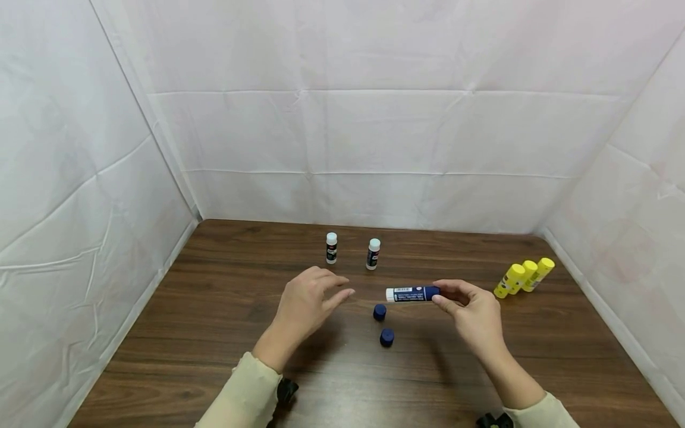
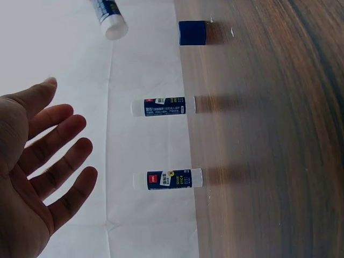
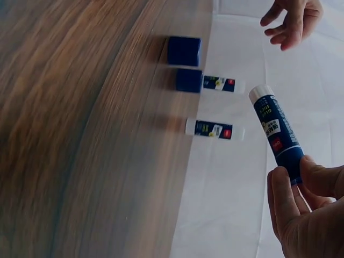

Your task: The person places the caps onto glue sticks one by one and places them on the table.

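1) White creased cloth [image 1: 374, 131], hung behind the held glue stick and along both sides, fold lines running across
2) Brown wood-grain table [image 1: 214, 333], spread out below the held glue stick
3) Pale sleeves [image 1: 241, 395], one per arm, both on the near side of the held glue stick, black wrist gear [image 1: 286, 389] next to each cuff
4) Left hand [image 1: 307, 300], left of the held glue stick and well apart from it; fingers loosely bent and slightly spread, thumb away from them, tips aimed toward the white end
5) Right hand [image 1: 476, 312], at the right end of the held glue stick; thumb and fingers pinching its blue end
6) Held glue stick [image 1: 412, 294], lifted above the table, white end pointing left in the head view, dark blue label with "GLUE STICK" print readable in the right wrist view
7) Three yellow sticks [image 1: 523, 277], right of the held glue stick past the right hand, upright in a tight group; cannot tell if touching
8) Two standing glue sticks [image 1: 373, 254], beyond the held glue stick and to its left, upright, apart, pale tops, dark labels
9) Two blue caps [image 1: 387, 337], on the table, on the near side of the held glue stick's white end, just beside each other
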{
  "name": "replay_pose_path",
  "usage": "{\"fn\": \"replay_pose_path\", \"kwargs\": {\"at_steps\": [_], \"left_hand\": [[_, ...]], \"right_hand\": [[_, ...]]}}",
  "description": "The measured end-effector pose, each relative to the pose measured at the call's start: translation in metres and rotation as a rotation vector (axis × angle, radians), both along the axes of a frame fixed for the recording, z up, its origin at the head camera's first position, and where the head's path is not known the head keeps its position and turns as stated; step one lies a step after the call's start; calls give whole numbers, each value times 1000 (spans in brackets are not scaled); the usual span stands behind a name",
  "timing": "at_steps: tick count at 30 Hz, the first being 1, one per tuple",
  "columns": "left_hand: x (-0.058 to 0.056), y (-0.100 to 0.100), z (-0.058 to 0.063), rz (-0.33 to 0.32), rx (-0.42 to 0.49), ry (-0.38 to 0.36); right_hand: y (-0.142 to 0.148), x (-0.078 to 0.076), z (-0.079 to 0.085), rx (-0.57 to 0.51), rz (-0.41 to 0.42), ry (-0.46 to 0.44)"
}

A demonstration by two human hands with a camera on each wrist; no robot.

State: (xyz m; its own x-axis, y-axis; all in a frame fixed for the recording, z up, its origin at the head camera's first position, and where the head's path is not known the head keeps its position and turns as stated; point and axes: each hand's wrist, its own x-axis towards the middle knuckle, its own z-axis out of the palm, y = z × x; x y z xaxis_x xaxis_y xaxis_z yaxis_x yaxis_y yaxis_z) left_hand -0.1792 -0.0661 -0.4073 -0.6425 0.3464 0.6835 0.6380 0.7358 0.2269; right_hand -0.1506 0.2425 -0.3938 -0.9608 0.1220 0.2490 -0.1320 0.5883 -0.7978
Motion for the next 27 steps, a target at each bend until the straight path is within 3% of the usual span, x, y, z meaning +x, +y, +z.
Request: {"fn": "replay_pose_path", "kwargs": {"at_steps": [11,19,27], "left_hand": [[-3,0,2,67,39,-216],[-5,-2,-3,101,22,-258],[-6,-3,-4,141,14,-339]], "right_hand": [[21,-7,-2,129,-60,52],[46,-15,-7,277,-118,73],[70,-22,-2,380,-108,94]]}}
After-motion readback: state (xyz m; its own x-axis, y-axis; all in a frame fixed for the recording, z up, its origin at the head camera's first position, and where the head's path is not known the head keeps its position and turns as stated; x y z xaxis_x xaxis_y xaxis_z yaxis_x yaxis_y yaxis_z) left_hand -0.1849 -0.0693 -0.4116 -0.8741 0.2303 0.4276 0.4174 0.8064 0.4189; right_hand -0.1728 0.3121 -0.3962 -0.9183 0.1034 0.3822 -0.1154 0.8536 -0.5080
